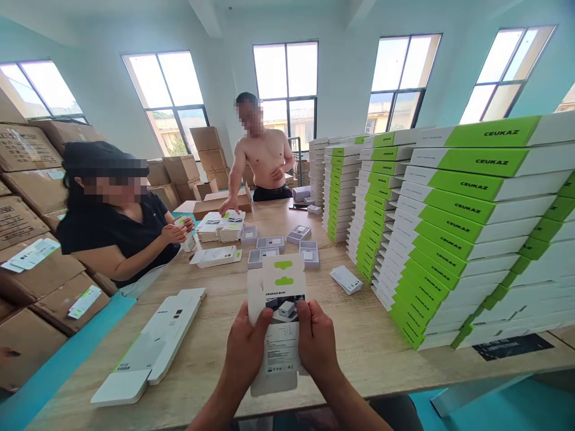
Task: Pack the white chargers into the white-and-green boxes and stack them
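Note:
A white and green cardboard packaging box [283, 341] is upright between my hands, its end flaps unfolded and its printed panel facing me. My left hand [245, 344] grips its left edge, thumb on the front. Closed on the right edge is my right hand [318, 338], its thumb beside the printed picture. Just beyond the box lie grey trays [309, 254] with small white items in them. A small stack of white leaflets [345, 279] rests to the right. Flat unfolded boxes [157, 335] are piled at the left.
Tall stacks of white and green boxes [453, 239] line the table's right side. A seated person [121, 221] at the left holds a box. Another person [265, 155] stands across the table, a hand on stacked boxes [222, 226]. Brown cartons [36, 239] rise behind.

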Motion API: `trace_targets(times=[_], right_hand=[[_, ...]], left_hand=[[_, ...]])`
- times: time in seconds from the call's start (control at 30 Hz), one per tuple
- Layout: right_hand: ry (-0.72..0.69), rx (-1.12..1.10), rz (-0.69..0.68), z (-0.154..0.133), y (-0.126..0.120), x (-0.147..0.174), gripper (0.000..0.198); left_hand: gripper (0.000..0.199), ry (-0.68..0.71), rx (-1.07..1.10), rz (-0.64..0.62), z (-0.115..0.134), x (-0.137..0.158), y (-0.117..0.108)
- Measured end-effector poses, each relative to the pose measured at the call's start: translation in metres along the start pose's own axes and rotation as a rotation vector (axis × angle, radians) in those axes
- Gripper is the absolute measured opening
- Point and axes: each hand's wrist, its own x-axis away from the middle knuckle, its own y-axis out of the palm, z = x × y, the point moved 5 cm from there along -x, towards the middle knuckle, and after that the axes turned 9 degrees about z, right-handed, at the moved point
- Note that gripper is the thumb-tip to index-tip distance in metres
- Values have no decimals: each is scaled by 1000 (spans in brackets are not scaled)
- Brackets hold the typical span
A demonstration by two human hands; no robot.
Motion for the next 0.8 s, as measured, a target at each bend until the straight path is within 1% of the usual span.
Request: trace_targets(times=[0.03,0.07,0.13,0.17,0.2,0.3,0.33,0.43,0.47,0.53,0.57,0.6,0.63,0.67,0.73,0.8], right_hand=[[27,-50,-20,2,1,-2,53],[65,-114,-48,4,2,-3,53],[145,-239,-101,7,3,-5,52],[171,-281,-118,8,3,-5,52],[183,-305,-126,9,3,-6,52],[184,-300,-112,13,2,-8,53],[189,-297,-103,16,3,-9,53],[239,-340,-106,21,5,-13,55],[263,-357,-118,23,5,-13,55],[289,-359,-163,23,3,-13,55],[281,-342,-201,23,2,-12,54],[261,-320,-243,21,0,-11,52],[241,-306,-281,20,-3,-10,51],[231,-308,-307,20,-5,-9,50],[264,-348,-337,21,-9,-9,50],[315,-387,-403,24,-8,-12,51]], left_hand=[[58,9,15,33,-3,-1,3],[59,-22,57,23,-8,-2,7],[63,-140,176,-51,-19,-3,17],[65,-179,216,-66,-23,-3,21],[67,-186,227,-53,-25,-4,22],[69,-103,174,39,-25,-6,21],[70,-108,179,29,-24,-7,23],[74,-250,264,-88,-28,-6,32],[75,-274,278,-99,-29,-6,34],[76,-237,268,-40,-28,-10,31],[76,-202,261,1,-26,-13,27],[76,-184,267,8,-23,-15,25],[75,-188,285,-26,-21,-17,24],[74,-212,310,-91,-17,-18,24],[75,-260,359,-298,-7,-17,26],[79,-233,372,-515,8,-15,28]])
